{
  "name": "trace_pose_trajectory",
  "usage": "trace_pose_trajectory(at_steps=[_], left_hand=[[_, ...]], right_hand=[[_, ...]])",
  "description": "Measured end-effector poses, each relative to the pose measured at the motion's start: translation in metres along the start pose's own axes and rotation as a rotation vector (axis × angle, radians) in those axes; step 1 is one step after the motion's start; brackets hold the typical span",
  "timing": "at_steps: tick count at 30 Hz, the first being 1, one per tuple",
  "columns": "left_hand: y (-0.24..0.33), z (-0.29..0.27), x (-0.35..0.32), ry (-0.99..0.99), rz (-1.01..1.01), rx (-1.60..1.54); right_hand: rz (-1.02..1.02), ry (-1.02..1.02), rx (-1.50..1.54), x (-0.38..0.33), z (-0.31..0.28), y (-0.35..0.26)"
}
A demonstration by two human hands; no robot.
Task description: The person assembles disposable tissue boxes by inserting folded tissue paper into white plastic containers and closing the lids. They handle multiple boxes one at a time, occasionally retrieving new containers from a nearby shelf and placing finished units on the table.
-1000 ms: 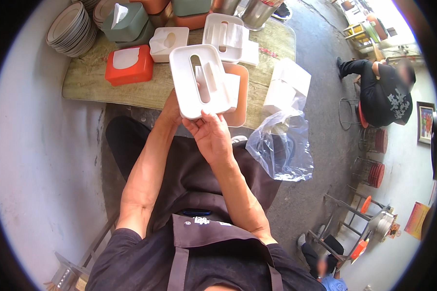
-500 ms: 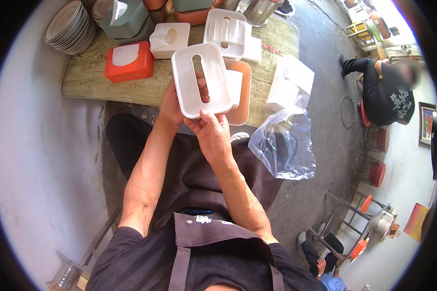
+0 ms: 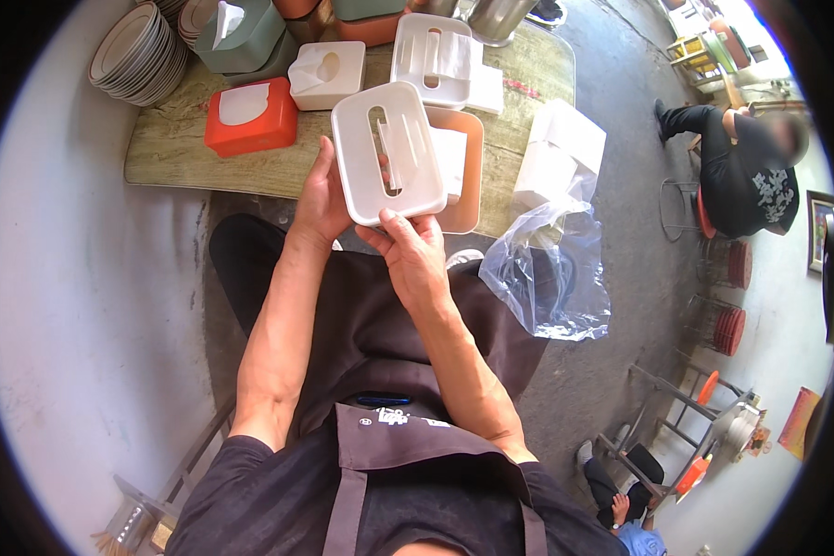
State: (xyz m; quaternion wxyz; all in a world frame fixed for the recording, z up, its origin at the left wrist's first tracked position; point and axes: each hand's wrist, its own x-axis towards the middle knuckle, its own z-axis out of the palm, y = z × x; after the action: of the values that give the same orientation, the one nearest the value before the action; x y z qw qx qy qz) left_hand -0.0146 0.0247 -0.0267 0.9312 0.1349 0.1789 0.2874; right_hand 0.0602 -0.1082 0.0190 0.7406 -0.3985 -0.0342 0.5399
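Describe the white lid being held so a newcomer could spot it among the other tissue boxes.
Start at the wooden table along the top of the view. At its near edge, both hands, left hand and right hand, hold a white rectangular lid above an orange tray. Unlike its neighbours, it is lifted and tilted, its long slot showing.

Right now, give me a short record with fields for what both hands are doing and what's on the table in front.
left hand: grips left edge of white plastic slotted tissue-box lid
right hand: pinches lid's near edge
lid position: raised over open orange box base with white tissues
table: worn wooden top
also on table: closed orange tissue box, green tissue box, stacked plates
table edge: clear plastic bag
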Motion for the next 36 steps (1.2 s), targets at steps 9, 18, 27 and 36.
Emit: trace_pose_trajectory(at_steps=[9,18,27,36], left_hand=[[-0.001,0.002,-0.002,0.155,0.031,0.229],[0.003,0.004,-0.012,0.159,0.118,0.339],[-0.005,0.056,-0.017,0.013,0.087,0.579],[-0.011,0.065,-0.012,0.015,0.163,0.569]], right_hand=[[0.005,0.025,-0.021,-0.001,0.000,-0.001],[0.122,-0.067,-0.289,-0.011,-0.009,-0.020],[-0.346,0.197,-1.125,-0.022,-0.005,-0.089],[-0.368,0.175,-0.970,-0.004,-0.031,-0.092]])
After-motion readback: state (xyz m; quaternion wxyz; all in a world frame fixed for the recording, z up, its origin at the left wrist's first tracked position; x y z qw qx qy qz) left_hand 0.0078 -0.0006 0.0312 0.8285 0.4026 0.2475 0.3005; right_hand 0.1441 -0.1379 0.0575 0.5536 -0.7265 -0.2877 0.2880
